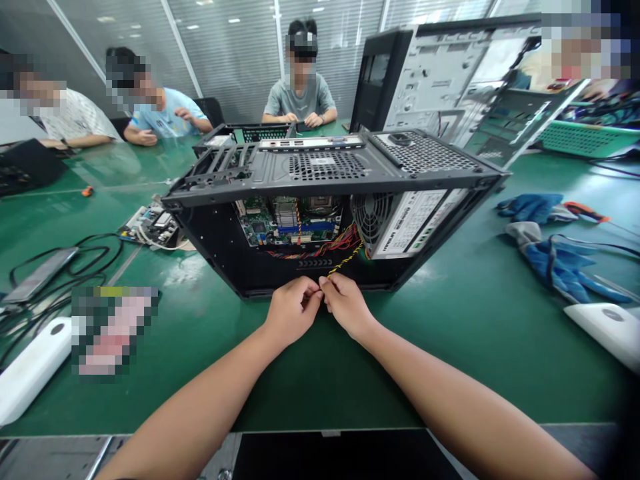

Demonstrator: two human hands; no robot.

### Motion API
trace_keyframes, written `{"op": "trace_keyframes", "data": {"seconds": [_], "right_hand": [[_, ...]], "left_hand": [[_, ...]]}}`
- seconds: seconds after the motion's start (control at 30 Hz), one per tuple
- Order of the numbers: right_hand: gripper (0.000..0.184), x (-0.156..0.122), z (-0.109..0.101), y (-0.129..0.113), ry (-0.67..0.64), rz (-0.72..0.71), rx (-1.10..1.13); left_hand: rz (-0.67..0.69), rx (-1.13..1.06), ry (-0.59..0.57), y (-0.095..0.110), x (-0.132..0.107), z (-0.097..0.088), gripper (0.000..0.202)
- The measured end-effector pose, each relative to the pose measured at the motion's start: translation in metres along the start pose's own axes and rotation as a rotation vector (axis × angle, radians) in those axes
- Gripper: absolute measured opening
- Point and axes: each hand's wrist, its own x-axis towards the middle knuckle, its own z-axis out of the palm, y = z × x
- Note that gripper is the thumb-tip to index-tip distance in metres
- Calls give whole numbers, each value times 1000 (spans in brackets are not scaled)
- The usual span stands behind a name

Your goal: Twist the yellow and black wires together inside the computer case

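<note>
An open black computer case [280, 267] lies on its side on the green table [450, 333], its inside facing me. Inside I see a motherboard [290, 223], a power supply with a fan [400, 223] and red and yellow wiring. A twisted yellow and black cable [345, 261] runs out of the case to my hands. My left hand [293, 310] and my right hand [345, 303] meet just in front of the case, both pinched shut on the cable's end. What sits at that end is hidden by my fingers.
Blue work gloves [560, 260] and an orange-handled tool [587, 212] lie at the right. A loose circuit board [150, 227], black cables [75, 257] and a white device [30, 367] sit at the left. A second open case [450, 73] stands behind. Three people sit at the far side.
</note>
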Motion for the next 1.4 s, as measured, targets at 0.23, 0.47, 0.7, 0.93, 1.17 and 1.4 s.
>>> {"op": "trace_keyframes", "data": {"seconds": [0.23, 0.47, 0.7, 0.93, 1.17, 1.4], "right_hand": [[38, 0, 0, 2, 9, -4, 1], [39, -1, -1, -2, -6, -3, -21], [38, -1, 0, -3, -18, -22, -31], [39, -2, -1, -4, -2, -9, -34], [41, 0, -1, 0, 42, 6, -66], [40, -1, -1, -1, 59, -4, -96]], "left_hand": [[26, 65, 11, 0, 1, -1, 5], [9, 98, -5, -1, 0, -1, 8], [-41, 80, -30, 0, 1, -1, 12], [-30, 92, -31, 0, 1, -2, 11], [51, 181, -51, 1, 2, -3, 7], [32, 177, -40, 1, 1, -4, 9]]}}
